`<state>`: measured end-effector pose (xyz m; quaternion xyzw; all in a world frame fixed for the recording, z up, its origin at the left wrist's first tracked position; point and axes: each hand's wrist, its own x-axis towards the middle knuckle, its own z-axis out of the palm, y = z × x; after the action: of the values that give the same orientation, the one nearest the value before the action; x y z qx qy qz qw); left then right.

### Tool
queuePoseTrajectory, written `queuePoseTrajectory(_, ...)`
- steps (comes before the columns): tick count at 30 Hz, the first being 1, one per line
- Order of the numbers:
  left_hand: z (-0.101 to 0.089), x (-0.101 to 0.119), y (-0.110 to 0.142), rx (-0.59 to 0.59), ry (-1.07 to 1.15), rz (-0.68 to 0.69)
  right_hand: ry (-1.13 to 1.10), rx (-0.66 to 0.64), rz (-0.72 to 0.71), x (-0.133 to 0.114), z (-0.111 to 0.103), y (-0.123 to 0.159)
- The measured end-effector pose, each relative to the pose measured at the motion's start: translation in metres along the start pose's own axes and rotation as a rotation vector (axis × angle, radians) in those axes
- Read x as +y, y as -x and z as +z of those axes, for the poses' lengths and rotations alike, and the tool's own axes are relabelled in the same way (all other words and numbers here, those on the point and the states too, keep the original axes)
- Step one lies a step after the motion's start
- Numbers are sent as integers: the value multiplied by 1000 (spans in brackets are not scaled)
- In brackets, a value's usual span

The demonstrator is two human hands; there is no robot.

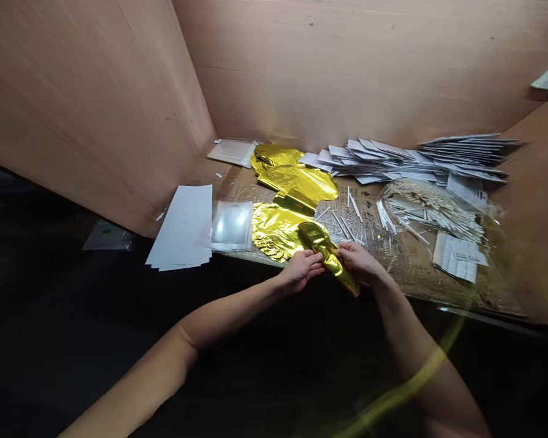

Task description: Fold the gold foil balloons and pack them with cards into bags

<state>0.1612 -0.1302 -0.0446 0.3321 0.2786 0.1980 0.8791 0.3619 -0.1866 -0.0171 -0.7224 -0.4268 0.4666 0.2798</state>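
Observation:
Between my two hands is a flat gold foil balloon (332, 263), partly folded over and hanging past the table's front edge. My left hand (300, 269) pinches its left side, fingers pressed together. On its right side my right hand (357, 260) grips the foil with thumb and fingers. Just behind lies a stack of gold foil balloons (276, 226), its scalloped lower edges fanned out. Farther back, more gold foil (301, 177) is spread in overlapping layers. Several thin white sticks (355, 204) lie loose to the right of the foil.
Left of the foil are clear plastic sleeves (232, 225) and white paper sheets (182, 225). Folded leaflets (388, 159) are heaped along the back wall. A plastic bag of white sticks (433, 210) and a folded leaflet (456, 257) lie at right. Wooden panels (347, 73) enclose the table.

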Motion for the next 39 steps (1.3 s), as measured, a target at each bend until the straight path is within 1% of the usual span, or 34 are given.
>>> queuePoseTrajectory(1, -2, -1, 3, 25, 0, 45, -47, 33, -23, 2, 10, 12)
queuePoseTrajectory(3, -6, 3, 11, 50, -63, 95, -151, 197, -77, 5, 28, 34)
queuePoseTrajectory(4, -8, 7, 16, 40, -109, 106, -215, 270, -99, 4, 35, 43)
queuePoseTrajectory(5, -10, 11, 21, 9, -154, 111, -290, 294, -114, 2, 41, 51)
queuePoseTrajectory(6, -12, 17, 27, -35, -194, 115, -377, 259, -118, -1, 47, 56)
queuePoseTrajectory(7, -13, 23, 32, -81, -230, 122, -481, 183, -122, -4, 53, 60)
queuePoseTrajectory(8, -15, 30, 36, -111, -268, 143, -591, 105, -132, -8, 58, 61)
queuePoseTrajectory(9, -16, 36, 39, -121, -319, 178, -686, 62, -149, -12, 63, 61)
queuePoseTrajectory(10, -17, 42, 42, -117, -385, 222, -758, 63, -170, -16, 68, 60)
queuePoseTrajectory(12, -21, 53, 47, -92, -532, 304, -832, 145, -218, -21, 77, 55)
queuePoseTrajectory(13, -23, 57, 49, -92, -587, 322, -850, 182, -241, -23, 80, 53)
queuePoseTrajectory(15, -27, 63, 55, -113, -639, 306, -891, 214, -261, -26, 84, 50)
queuePoseTrajectory(16, -29, 64, 59, -120, -650, 298, -923, 205, -255, -28, 85, 49)
queuePoseTrajectory(18, -31, 63, 66, -116, -691, 330, -963, 128, -217, -30, 87, 50)
queuePoseTrajectory(20, -34, 59, 72, -90, -730, 402, -921, 13, -180, -33, 90, 52)
queuePoseTrajectory(22, -38, 53, 75, -43, -690, 419, -829, -59, -170, -35, 96, 54)
queuePoseTrajectory(24, -42, 49, 77, -28, -581, 334, -763, -47, -179, -37, 104, 55)
queuePoseTrajectory(26, -48, 46, 77, -73, -470, 255, -717, -9, -206, -39, 110, 56)
queuePoseTrajectory(27, -52, 46, 78, -99, -435, 240, -685, -1, -221, -40, 111, 57)
queuePoseTrajectory(29, -61, 48, 80, -89, -413, 262, -597, -25, -260, -41, 107, 61)
queuePoseTrajectory(31, -71, 52, 84, -47, -482, 335, -460, -109, -328, -42, 96, 65)
queuePoseTrajectory(33, -79, 55, 88, -51, -638, 459, -291, -172, -402, -46, 83, 67)
queuePoseTrajectory(35, -82, 55, 93, -115, -815, 592, -132, -158, -427, -52, 74, 65)
queuePoseTrajectory(36, -82, 55, 95, -173, -892, 631, -65, -158, -420, -56, 72, 62)
queuePoseTrajectory(38, -83, 57, 97, -305, -1015, 649, 58, -211, -392, -64, 74, 55)
queuePoseTrajectory(39, -86, 62, 97, -328, -1064, 653, 109, -252, -382, -66, 76, 51)
